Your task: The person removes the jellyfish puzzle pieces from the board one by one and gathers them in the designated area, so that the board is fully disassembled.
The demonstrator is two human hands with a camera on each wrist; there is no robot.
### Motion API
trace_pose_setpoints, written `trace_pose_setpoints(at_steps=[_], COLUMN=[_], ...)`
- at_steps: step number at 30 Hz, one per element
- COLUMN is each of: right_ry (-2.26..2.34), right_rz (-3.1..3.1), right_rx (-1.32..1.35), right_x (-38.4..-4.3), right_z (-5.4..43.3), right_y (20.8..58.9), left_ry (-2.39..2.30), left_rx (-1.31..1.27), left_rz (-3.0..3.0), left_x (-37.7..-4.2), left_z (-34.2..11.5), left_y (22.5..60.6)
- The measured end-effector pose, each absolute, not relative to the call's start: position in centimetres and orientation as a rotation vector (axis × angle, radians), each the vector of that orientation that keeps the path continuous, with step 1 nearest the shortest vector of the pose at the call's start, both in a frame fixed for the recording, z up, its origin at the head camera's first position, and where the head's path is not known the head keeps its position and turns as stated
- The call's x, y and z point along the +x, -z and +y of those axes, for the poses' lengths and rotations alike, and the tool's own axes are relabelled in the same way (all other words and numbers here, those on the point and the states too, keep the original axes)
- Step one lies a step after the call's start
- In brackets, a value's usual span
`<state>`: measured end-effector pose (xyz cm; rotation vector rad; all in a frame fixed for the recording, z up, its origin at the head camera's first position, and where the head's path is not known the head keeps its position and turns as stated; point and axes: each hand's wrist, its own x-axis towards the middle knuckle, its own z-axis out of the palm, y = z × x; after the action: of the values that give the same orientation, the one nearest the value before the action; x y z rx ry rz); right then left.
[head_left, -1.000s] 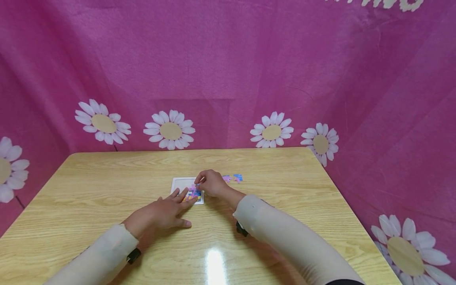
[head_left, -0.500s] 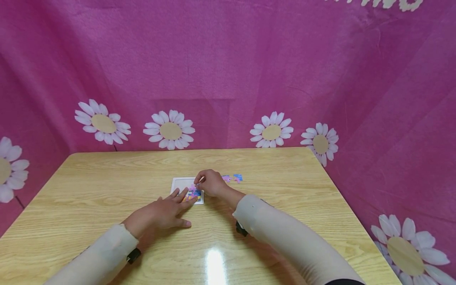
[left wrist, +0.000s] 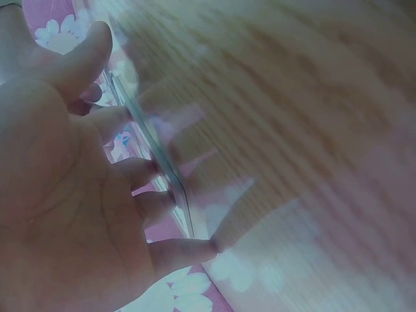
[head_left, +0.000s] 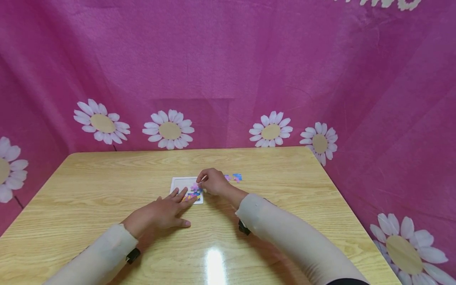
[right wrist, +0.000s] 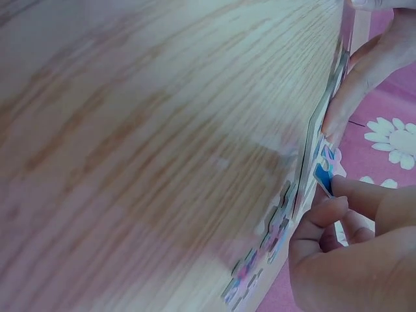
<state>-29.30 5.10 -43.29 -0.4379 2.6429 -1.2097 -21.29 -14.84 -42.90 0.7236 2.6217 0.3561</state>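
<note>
A white puzzle tray lies on the table, with joined jigsaw pieces along its near right part. My left hand has its fingers spread over the tray's near side; in the left wrist view its fingertips reach the tray edge. At the tray's right side, my right hand pinches a pink and blue jigsaw piece between thumb and forefinger. That piece is tilted up from the tray in the right wrist view. Fingers partly cover the pieces.
Loose jigsaw pieces lie on the wooden table just right of the tray, partly behind the right hand. A pink curtain with white flowers hangs behind the table's far edge. Light glares on the near tabletop.
The right hand has shifted slightly right, and the pink and blue jigsaw piece has come away from the row nearer me. The left hand stays in place.
</note>
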Motion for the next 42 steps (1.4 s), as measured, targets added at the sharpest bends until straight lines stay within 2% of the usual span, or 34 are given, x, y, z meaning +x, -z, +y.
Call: trace_pose_setpoints(at_steps=[23,42], right_ry=[1.191,1.265], right_rz=[2.664,2.619], right_rx=[-0.423,-0.414], right_x=[-29.2,-28.9], right_z=[7.6,12.5], right_y=[43.2,43.2], left_ry=[-0.365,-0.375], left_rx=[0.747,0.723], left_rz=[2.624,2.610], left_x=[-21.1,-21.2], left_z=[-14.8,-14.8], left_y=[42.7,42.9])
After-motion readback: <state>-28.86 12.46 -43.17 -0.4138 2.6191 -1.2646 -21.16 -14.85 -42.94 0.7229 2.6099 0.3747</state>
